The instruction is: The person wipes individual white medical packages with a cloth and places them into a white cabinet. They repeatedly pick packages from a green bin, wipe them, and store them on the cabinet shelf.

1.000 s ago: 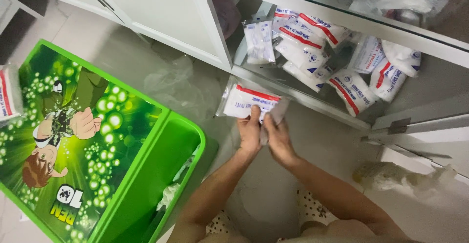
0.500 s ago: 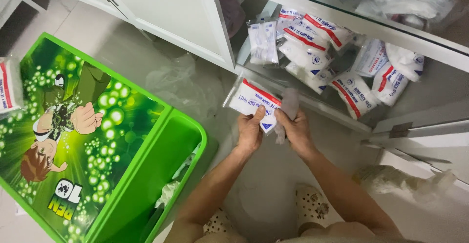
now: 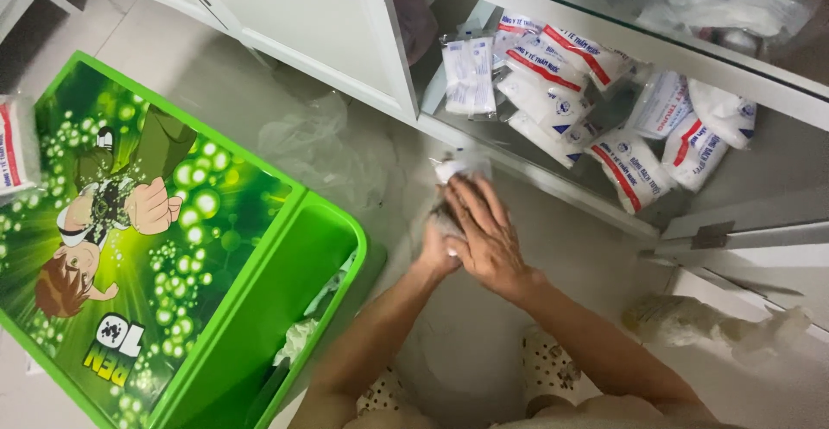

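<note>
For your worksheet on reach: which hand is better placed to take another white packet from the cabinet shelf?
Probably the right hand: it lies on top of the crumpled packet, nearer the shelf packets. The left hand sits beneath, mostly covered.

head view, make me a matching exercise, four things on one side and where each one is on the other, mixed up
Things:
1. green plastic bin
2. white packets with red stripes
3. crumpled clear bag
4. small white packet

Places:
A. lying loose on the floor by the white cabinet door
B. pressed between the left hand and the right hand
C. standing on the floor at the left, lid swung open
D. piled on the low cabinet shelf

Pairs: 1-C, 2-D, 3-A, 4-B
</note>
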